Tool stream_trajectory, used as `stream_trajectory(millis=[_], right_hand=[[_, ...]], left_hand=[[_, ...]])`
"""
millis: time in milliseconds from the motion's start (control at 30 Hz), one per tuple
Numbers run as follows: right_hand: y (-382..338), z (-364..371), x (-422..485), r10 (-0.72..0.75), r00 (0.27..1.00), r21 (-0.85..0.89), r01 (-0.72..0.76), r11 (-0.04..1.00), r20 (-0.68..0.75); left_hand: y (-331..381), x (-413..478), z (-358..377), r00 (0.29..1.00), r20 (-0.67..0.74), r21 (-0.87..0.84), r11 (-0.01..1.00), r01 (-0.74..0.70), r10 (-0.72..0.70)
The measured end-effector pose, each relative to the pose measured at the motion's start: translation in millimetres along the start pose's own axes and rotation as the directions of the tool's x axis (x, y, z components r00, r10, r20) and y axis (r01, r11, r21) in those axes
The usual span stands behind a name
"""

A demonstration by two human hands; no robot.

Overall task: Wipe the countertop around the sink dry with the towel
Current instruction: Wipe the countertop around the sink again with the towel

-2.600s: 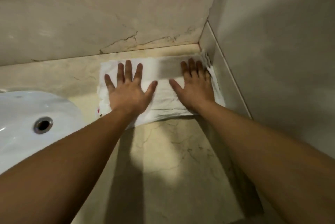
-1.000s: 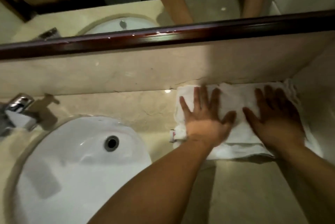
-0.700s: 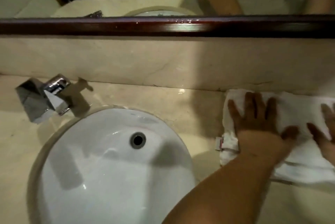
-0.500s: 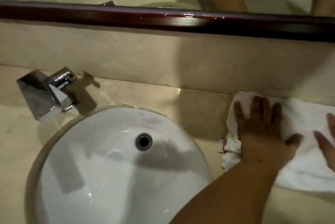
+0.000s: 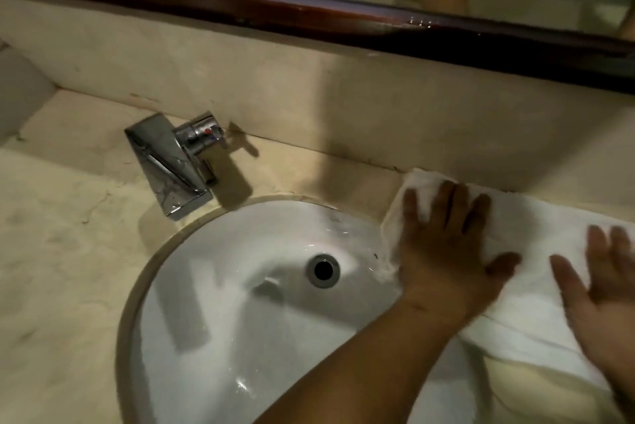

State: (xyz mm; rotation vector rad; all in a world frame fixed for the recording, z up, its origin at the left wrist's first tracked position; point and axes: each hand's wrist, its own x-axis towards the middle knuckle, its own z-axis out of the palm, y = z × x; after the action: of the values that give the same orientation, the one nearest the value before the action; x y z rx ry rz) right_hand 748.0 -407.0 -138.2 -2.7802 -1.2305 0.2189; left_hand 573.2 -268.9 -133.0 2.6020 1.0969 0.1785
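Presses left hand (image 5: 443,258) flat, fingers spread, on white towel (image 5: 536,238) at sink (image 5: 223,303) rim. Lays right hand (image 5: 608,289) open alongside (blurred).

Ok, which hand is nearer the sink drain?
The left hand, flat on the towel end at the sink rim; the right hand lies on the towel farther from the drain.

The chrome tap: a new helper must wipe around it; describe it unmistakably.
Start at the white oval sink basin in the beige marble countertop. Just beyond its back-left rim stands the angular chrome tap. Unlike the round metal drain, it stands up, with a flat wedge spout.
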Motion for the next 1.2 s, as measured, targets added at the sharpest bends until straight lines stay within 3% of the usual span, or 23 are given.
stream_trajectory(millis=[100, 233, 367, 667, 900, 1067, 1200], right_hand=[[-40.1, 9.7, 1.2, 0.025, 0.996, -0.023, -0.028, 0.999, -0.084], [-91.3, 7.6, -6.8, -0.002, 0.996, -0.006, 0.001, 1.0, -0.091], [-135.5, 11.1, -16.7, -0.035, 0.995, -0.008, 0.034, 0.999, -0.097], [-237.6, 34.0, -20.3, -0.109, 0.993, 0.014, 0.11, 0.994, -0.054], [-311.5, 41.6, -25.9, -0.173, 0.985, 0.054, 0.172, 0.984, 0.017], [-310.5, 41.4, -25.7, -0.237, 0.971, 0.044, 0.236, 0.971, 0.009], [-288.4, 27.7, -20.1, -0.296, 0.951, 0.067, 0.291, 0.954, 0.086]], left_hand=[[-33.7, -6.9, -6.4, 0.996, -0.082, 0.0, 0.999, 0.035, -0.035], [-75.3, -13.9, -16.0, 0.963, -0.264, -0.042, 0.998, 0.035, -0.045], [-116.2, -19.2, -29.3, 0.942, -0.332, -0.019, 0.999, 0.04, -0.045], [-207.9, -36.9, -69.6, 0.976, -0.126, 0.182, 0.963, 0.2, -0.179], [-229.0, -61.2, -95.1, 0.894, 0.024, 0.111, 0.889, 0.443, -0.448], [-229.4, -57.4, -82.4, 0.894, -0.067, 0.15, 0.882, 0.448, -0.443], [-226.8, -53.7, -84.3, 0.897, -0.085, 0.173, 0.88, 0.443, -0.435]])
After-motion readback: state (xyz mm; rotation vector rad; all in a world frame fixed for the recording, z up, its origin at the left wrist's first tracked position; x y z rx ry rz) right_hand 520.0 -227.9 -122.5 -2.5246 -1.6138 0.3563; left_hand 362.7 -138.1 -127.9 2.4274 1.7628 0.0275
